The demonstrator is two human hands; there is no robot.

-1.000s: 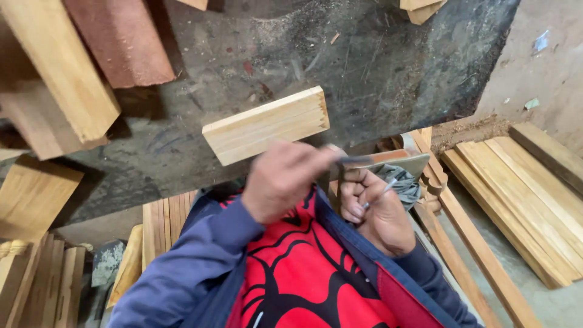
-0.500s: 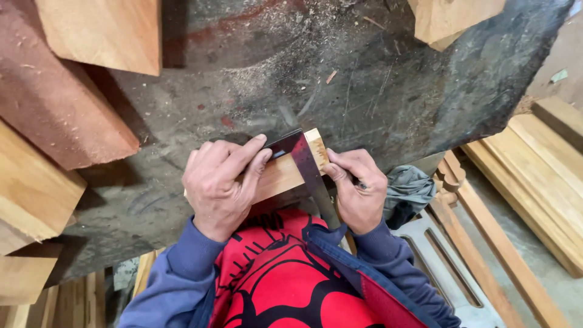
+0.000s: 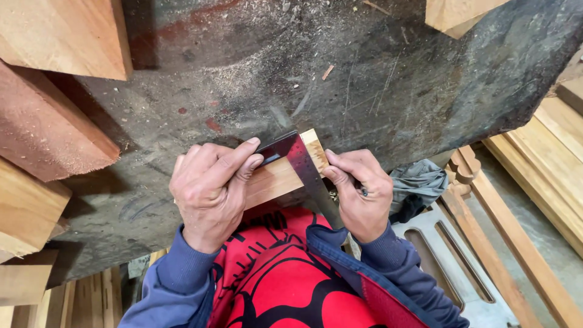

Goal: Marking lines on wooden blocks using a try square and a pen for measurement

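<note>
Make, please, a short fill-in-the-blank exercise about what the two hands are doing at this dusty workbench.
1. The left hand presses a metal try square onto a small ____ block.
2. The right hand grips a ____ beside the square's blade.
3. The dark workbench is sprinkled with ____.
4. The person's front shows a ____ garment with black lines.

Missing words: wooden; pencil; sawdust; red

A dark, scratched counter [image 3: 376,79] is filling most of the view, dusted with sawdust. Pale and reddish timber blocks [image 3: 48,127] are lying at 9 to 11 o'clock. Long wooden slats [image 3: 534,182] are resting on the grey floor [image 3: 549,243] at 3 to 5 o'clock. A grey rag [image 3: 422,182] is lying near 4 o'clock.
</note>
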